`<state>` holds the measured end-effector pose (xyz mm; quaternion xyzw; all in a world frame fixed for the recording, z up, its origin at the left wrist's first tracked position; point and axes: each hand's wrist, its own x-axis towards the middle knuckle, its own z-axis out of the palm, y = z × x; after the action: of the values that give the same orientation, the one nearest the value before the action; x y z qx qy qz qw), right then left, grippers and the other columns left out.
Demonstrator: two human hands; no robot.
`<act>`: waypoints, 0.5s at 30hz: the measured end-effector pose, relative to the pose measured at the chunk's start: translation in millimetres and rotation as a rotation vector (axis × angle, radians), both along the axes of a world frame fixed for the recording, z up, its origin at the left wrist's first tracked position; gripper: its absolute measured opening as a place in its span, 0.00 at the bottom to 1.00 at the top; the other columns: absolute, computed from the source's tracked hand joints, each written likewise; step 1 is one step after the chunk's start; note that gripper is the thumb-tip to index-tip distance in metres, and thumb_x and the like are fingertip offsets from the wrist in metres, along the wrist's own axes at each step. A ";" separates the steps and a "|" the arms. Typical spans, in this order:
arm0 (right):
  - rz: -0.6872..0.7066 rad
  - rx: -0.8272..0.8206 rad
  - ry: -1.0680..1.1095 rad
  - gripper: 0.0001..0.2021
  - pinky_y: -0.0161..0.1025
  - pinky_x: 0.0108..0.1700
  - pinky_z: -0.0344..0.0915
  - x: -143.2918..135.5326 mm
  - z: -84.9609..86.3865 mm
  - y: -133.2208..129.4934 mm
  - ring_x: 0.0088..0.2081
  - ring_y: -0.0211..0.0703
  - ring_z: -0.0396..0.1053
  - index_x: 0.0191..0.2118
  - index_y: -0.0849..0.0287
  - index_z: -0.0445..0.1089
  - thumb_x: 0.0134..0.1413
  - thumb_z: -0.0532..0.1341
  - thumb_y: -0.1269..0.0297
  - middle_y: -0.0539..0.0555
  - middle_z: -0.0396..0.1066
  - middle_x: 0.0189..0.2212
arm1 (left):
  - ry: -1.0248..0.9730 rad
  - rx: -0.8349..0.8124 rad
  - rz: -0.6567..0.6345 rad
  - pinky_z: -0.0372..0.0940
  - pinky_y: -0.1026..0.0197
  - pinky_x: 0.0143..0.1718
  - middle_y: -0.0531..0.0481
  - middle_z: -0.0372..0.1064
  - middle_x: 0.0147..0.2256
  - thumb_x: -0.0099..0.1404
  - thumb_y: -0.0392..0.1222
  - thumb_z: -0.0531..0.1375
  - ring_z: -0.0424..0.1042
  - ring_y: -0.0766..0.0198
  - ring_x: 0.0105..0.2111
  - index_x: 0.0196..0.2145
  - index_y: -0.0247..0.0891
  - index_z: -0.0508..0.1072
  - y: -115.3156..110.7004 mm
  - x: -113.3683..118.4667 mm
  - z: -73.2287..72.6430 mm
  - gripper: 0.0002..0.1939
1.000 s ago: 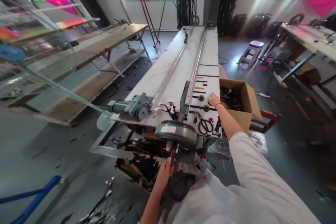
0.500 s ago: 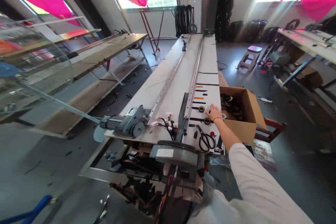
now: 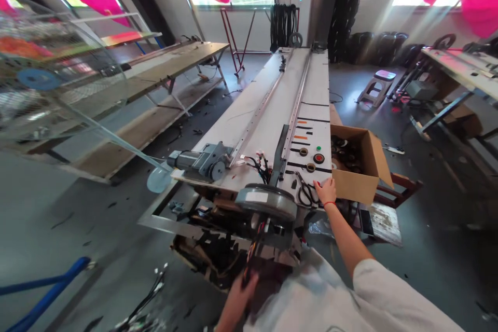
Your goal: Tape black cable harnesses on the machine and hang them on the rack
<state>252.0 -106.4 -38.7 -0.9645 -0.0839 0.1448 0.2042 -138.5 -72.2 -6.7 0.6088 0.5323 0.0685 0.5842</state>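
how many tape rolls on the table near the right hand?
2 on the white table: one tape roll by the orange marks, another tape roll nearer the right hand, beyond the scissors. More may sit inside the cardboard box; its contents are unclear.

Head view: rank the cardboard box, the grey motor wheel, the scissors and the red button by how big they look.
1. cardboard box
2. grey motor wheel, though it sits nearer the camera, so its rank against the box is unsure
3. scissors, beside the right hand
4. red button
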 end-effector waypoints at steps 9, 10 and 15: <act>0.011 -0.025 -0.103 0.49 0.57 0.53 0.63 8.9 -4.4 1.7 0.55 0.68 0.65 0.70 0.65 0.45 0.54 0.54 0.33 0.75 0.59 0.58 | 0.049 0.244 -0.138 0.60 0.62 0.31 0.52 0.66 0.21 0.69 0.55 0.46 0.68 0.63 0.25 0.26 0.39 0.67 47.5 61.1 7.7 0.22; 0.012 -0.031 -0.105 0.49 0.57 0.52 0.63 9.9 -7.8 1.5 0.54 0.68 0.66 0.70 0.66 0.45 0.54 0.54 0.33 0.75 0.59 0.57 | 0.056 0.270 -0.147 0.60 0.62 0.32 0.51 0.66 0.21 0.69 0.54 0.46 0.68 0.63 0.26 0.25 0.39 0.67 43.8 57.8 7.6 0.22; 0.023 0.005 -0.141 0.49 0.58 0.54 0.62 14.5 -13.2 -1.1 0.56 0.67 0.64 0.70 0.67 0.45 0.54 0.57 0.35 0.75 0.59 0.58 | -0.026 0.284 -0.154 0.60 0.62 0.33 0.51 0.69 0.24 0.71 0.52 0.46 0.68 0.64 0.26 0.27 0.39 0.66 29.7 44.3 6.5 0.21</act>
<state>266.5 -107.5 -51.9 -0.9708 -0.1096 0.0787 0.1984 -94.2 -42.5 -0.2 0.7232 0.4616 0.1058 0.5027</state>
